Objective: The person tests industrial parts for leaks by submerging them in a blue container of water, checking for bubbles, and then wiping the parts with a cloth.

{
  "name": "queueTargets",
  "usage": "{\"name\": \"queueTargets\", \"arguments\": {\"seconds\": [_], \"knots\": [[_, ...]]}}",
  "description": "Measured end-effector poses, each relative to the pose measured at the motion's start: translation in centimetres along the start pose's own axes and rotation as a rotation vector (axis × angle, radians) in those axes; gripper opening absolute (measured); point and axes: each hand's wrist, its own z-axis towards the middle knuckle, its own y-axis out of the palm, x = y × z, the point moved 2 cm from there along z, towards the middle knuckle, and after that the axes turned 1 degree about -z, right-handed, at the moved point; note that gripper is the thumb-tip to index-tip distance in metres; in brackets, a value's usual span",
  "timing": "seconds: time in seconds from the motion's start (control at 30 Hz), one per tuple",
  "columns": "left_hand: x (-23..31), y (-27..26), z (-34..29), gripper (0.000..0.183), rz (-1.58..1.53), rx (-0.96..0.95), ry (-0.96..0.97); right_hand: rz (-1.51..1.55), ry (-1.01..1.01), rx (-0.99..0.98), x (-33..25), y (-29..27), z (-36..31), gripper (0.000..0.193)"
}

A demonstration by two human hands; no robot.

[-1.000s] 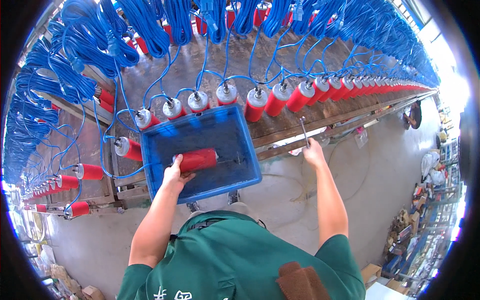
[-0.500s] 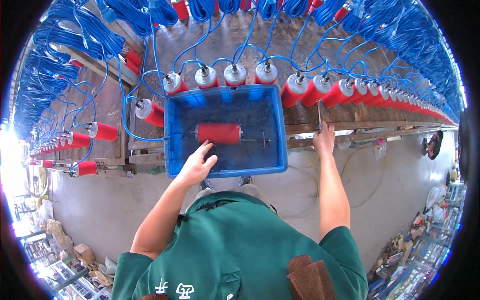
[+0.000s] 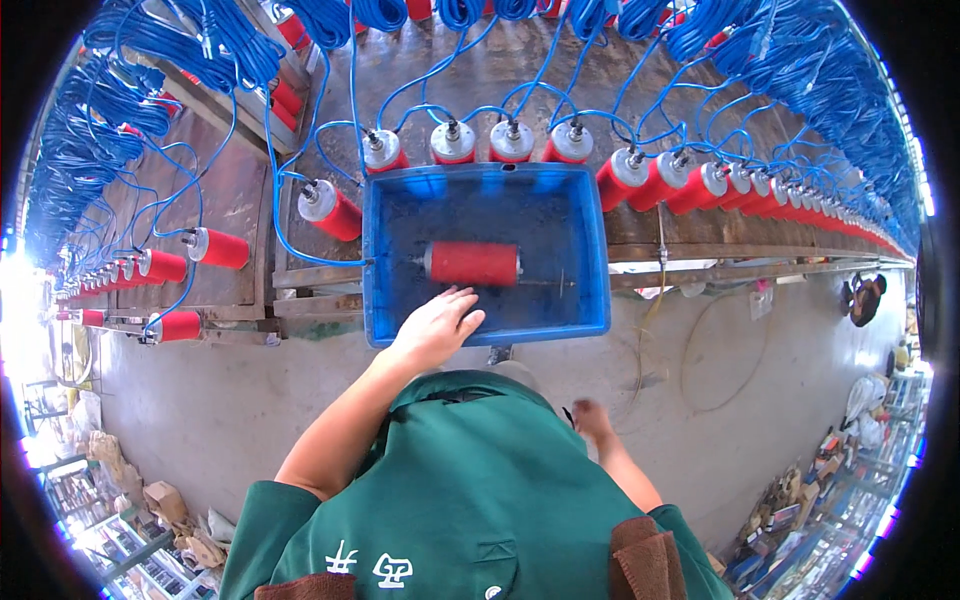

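Note:
A blue plastic bin [image 3: 605,270] stands at the table's front edge, with dark liquid inside. In it lies a red cylinder [image 3: 472,263] on its side, a thin metal rod [image 3: 548,283] reaching out from its right end. My left hand [image 3: 437,328] is over the bin's near rim, just below the cylinder, fingers stretched out and holding nothing that shows. Low beside my body on the right is my right hand [image 3: 592,418], smeared by motion. A small dark thing shows at its fingers, too unclear to name.
Red cylinders with silver caps [image 3: 622,170] and blue cords line the brown table [image 3: 480,100]. Coiled blue cable [image 3: 225,45] hangs above. A thin hose end [image 3: 662,255] dangles off the table edge. A person [image 3: 863,300] is far right; shelves with boxes [image 3: 165,500] stand lower left.
My right hand has left the hose end at the table edge and come back toward my body. My left hand has drawn slightly away from the cylinder. The whole view has shifted.

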Motion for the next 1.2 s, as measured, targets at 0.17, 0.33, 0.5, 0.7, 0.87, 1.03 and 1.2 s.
{"name": "queueTargets", "arguments": {"seconds": [0.17,0.33,0.5,0.7,0.87,1.03,1.2], "knots": [[-0.8,-0.3,-0.6,0.055,-0.024,-0.034,-0.029,-0.09,-0.071,-0.096,1.4,1.7,-7.6,0.024],[-0.6,0.1,-0.5,0.059,0.003,-0.047,-0.03,-0.258,0.185,-0.061,1.8,1.9,-4.7,0.026],[-0.6,0.4,-0.8,0.063,0.044,-0.026,-0.021,0.2,0.143,-0.037,-2.6,0.8,-2.2,0.036],[-0.8,0.4,-0.8,0.067,0.072,-0.01,-0.021,0.147,0.1,-0.043,-5.8,0.1,-2.1,0.034],[-0.4,0.0,-0.7,0.068,0.029,-0.088,-0.074,0.111,0.196,-0.056,-2.4,0.0,-2.1,0.035],[-0.6,0.1,-0.7,0.067,0.026,-0.07,-0.05,0.078,0.259,-0.048,-0.3,-0.3,-2.6,0.033],[-0.4,0.1,-0.7,0.066,0.041,-0.054,-0.028,0.097,0.247,-0.029,-0.3,-0.5,-2.8,0.033]]}}
